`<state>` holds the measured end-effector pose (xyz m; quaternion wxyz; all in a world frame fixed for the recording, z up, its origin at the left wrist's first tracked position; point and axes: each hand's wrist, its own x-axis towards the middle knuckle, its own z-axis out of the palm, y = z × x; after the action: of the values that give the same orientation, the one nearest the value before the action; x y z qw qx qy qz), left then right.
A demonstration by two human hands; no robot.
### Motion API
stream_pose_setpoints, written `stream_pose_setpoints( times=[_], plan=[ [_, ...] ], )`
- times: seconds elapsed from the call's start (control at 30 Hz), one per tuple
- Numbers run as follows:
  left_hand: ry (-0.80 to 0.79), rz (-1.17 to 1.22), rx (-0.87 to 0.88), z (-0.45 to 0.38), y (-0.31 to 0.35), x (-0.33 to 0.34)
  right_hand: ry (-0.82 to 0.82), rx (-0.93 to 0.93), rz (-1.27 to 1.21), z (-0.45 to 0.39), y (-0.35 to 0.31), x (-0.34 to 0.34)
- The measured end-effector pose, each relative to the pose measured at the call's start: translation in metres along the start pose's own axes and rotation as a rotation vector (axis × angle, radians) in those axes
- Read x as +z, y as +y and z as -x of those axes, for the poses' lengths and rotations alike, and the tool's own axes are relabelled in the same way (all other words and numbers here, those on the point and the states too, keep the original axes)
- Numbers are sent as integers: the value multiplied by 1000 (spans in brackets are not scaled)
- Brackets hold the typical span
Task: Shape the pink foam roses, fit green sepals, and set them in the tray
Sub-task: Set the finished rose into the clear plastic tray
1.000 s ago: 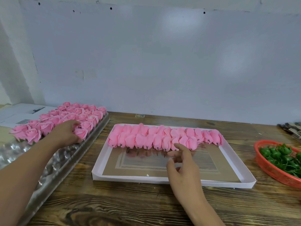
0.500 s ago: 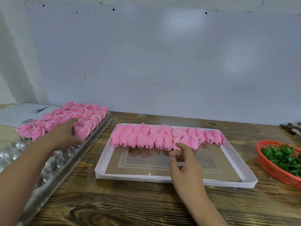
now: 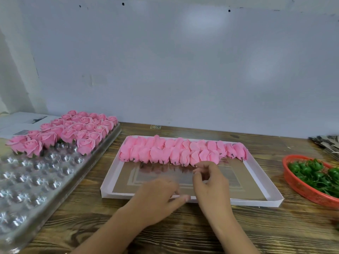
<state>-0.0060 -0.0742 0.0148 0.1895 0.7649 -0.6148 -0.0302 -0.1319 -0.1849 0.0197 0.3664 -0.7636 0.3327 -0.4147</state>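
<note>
A pale grey-white wall (image 3: 183, 61) fills the upper part of the view, smooth and marked with a few small dark holes near its top edge. Soft patches of light glare on it. Below it runs a dark-stained wooden desk (image 3: 183, 226) with bold grain. A small sticker (image 3: 155, 127) sits at the desk's back edge, against the wall.

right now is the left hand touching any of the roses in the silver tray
Apart. The head view shows the left hand over the white tray's near edge, with bare wood between it and the silver tray's roses.
</note>
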Motion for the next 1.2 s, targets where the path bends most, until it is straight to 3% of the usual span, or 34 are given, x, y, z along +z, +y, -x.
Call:
stream_pose_setpoints(
  times=[0.2,0.37,0.6,1.0,1.2],
  plan=[
    [-7,-209,115,2,-16,8,75,125,51,-24,12,-10],
    [53,-256,152,3,-16,14,-66,303,136,-61,36,-30],
    [84,-262,159,4,-14,15,-93,435,285,-95,58,-31],
    [91,-266,151,4,-14,16,-205,470,435,-110,43,-25],
    [75,-256,139,4,-13,15,-179,536,442,-114,46,-23]
  ],
)
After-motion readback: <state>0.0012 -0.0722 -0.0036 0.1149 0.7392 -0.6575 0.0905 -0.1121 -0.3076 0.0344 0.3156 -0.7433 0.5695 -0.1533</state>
